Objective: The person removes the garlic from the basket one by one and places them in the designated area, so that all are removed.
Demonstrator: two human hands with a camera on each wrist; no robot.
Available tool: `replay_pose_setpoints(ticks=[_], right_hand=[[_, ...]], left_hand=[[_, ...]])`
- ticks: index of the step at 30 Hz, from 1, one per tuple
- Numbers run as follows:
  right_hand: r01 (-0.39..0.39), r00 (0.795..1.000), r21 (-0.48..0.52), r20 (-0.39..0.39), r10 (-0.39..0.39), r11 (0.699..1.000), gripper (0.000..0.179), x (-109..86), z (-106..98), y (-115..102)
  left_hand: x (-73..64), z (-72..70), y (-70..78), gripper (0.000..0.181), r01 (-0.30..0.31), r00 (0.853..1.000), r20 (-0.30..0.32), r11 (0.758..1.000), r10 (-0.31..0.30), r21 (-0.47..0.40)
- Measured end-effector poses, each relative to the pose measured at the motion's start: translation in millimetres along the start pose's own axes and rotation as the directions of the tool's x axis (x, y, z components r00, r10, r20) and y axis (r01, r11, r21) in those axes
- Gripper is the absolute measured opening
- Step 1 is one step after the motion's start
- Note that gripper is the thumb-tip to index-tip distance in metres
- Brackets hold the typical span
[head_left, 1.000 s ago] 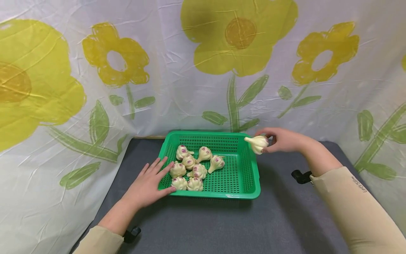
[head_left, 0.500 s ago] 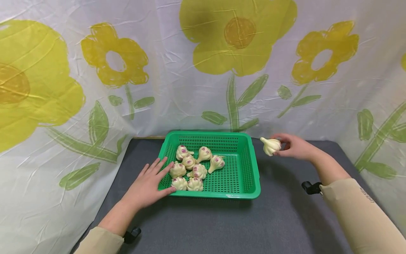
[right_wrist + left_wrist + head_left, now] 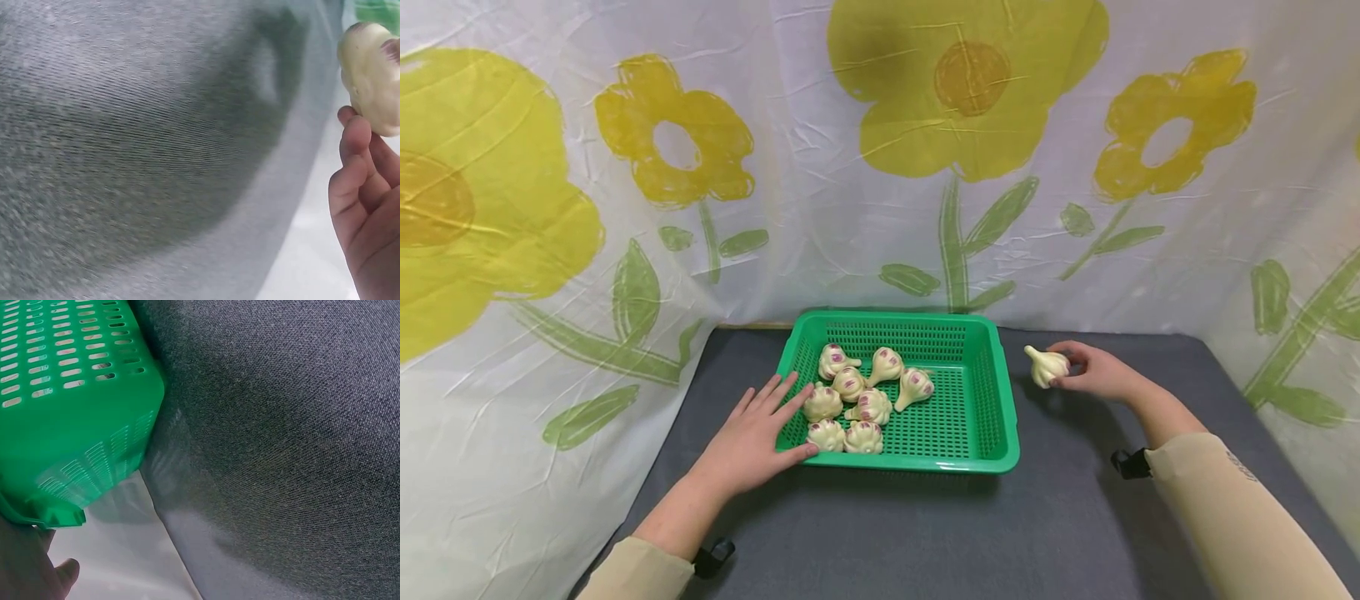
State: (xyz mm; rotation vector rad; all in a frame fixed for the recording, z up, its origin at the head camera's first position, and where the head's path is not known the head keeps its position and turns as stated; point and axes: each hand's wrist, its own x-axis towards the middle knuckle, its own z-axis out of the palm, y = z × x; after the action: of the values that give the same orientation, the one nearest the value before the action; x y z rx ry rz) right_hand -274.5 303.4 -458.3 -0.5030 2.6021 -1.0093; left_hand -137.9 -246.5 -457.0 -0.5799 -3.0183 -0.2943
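In the head view my right hand [image 3: 1101,372] pinches a garlic bulb [image 3: 1049,368] by its rounded end, its stem pointing left, just right of the green basket [image 3: 988,465]. The right wrist view shows the same garlic bulb [image 3: 373,81] at the fingertips, above the dark cloth. My left hand [image 3: 745,446] lies spread over the basket's left rim, fingers straight, thumb at the front left corner. Several cream garlic bulbs [image 3: 873,407] with purple marks lie in the basket's left half. From the left wrist view only the basket's outer wall [image 3: 81,425] and part of the left hand [image 3: 31,565] show.
A dark grey cloth [image 3: 925,533] covers the table under the basket. White curtains with painted yellow flowers [image 3: 973,79] stand behind and at both sides, close to the table's edges.
My right hand has carried the garlic bulb from over the basket's right rim out to the right and lower, toward the cloth. The left hand and the basket have stayed in place.
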Motion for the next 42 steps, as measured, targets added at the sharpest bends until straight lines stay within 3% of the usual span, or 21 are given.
replay_pose_setpoints(ticks=[6, 21, 42], right_hand=[[-0.049, 0.998, -0.047, -0.040, 0.047, 0.998, 0.061, 4.7, 9, 18], [-0.095, 0.992, 0.008, -0.085, 0.096, 0.995, 0.062, -1.3, 18, 34], [-0.103, 0.987, -0.063, -0.129, 0.094, 0.993, 0.065, -7.3, 18, 34]], left_hand=[[1.4, 1.8, 0.4, 0.089, -0.005, 1.000, -0.007, 1.000, 0.005, 0.005], [1.4, 1.4, 1.4, 0.087, -0.004, 1.000, -0.004, 1.000, 0.004, -0.007], [-0.8, 0.0, 2.0, 0.088, 0.010, 1.000, -0.005, 1.000, -0.010, -0.010]])
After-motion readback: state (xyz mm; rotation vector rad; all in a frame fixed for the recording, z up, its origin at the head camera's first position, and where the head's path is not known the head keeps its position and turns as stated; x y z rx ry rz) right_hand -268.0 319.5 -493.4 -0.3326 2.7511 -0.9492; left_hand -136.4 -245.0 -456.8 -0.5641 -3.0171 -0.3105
